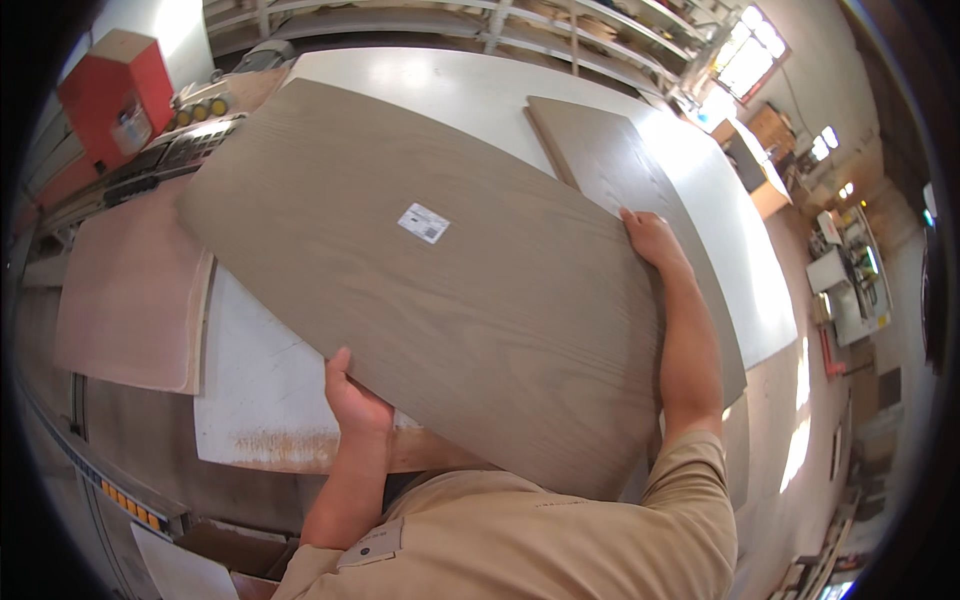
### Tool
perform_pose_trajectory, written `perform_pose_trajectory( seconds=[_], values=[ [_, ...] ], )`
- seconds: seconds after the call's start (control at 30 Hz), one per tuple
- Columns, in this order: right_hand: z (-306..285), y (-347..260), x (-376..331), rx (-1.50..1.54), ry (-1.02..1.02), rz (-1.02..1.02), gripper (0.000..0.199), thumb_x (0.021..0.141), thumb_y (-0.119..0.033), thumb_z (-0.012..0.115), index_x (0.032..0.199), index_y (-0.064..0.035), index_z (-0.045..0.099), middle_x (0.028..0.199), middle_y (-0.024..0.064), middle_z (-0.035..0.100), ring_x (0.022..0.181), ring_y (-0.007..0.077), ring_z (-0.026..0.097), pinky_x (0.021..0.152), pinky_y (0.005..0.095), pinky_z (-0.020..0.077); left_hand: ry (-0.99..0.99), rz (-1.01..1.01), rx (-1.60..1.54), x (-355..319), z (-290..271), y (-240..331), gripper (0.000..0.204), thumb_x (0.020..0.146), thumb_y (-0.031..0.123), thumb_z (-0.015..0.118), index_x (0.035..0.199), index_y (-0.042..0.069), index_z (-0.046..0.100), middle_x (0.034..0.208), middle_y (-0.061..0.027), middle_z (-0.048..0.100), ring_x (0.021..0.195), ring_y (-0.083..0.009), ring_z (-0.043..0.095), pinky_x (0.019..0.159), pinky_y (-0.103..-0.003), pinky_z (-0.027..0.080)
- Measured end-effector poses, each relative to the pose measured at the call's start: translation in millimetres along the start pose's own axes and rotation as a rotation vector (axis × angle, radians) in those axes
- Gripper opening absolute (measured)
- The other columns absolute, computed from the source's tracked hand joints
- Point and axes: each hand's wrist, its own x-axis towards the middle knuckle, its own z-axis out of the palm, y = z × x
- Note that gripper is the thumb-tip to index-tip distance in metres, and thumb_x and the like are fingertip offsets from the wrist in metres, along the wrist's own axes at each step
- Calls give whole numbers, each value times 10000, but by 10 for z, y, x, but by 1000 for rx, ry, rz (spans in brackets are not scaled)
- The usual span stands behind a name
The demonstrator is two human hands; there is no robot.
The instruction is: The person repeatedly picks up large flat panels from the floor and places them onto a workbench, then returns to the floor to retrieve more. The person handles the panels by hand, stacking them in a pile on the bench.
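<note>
Between my two hands is a large grey-brown wood-grain panel [480,290], set at a slant above the white tabletop [255,385]. A small white label [423,223] is stuck to its upper face. My left hand [355,398] grips the panel's near left edge, thumb on top and fingers hidden underneath. On the far right edge my right hand [652,238] has hold of it, its fingers mostly out of sight below. Another wood-grain panel or stack [610,150] lies on the table beyond, partly covered by the one I hold.
At the left, a pinkish board [130,290] borders the table beside a machine with a red housing [118,95]. Long shelves [470,25] run behind the table. Cardboard boxes [752,165] stand at the far right. A brown open box [235,548] is low at the left.
</note>
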Motion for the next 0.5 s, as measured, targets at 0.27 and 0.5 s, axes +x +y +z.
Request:
perform_pose_trajectory(
  seconds=[0.27,0.5],
  values=[
    [-669,1661,-1052,-60,142,276,565,959,-446,392,983,57,648,1043,314,604,1058,457,558,932,473,418,-197,-172,169,-22,623,-1048,520,808,46,569,1294,55,385,1193,-121,503,1084,-236,522,968,-401,431],
    [-799,2958,-2238,-76,107,531,558,982,-428,407,926,82,627,895,313,611,885,419,595,804,467,435,-259,-346,329,-153,1103,-2125,486,830,20,521,1291,-30,375,1240,-168,499,1122,-247,504,984,-371,394]
  ],
)
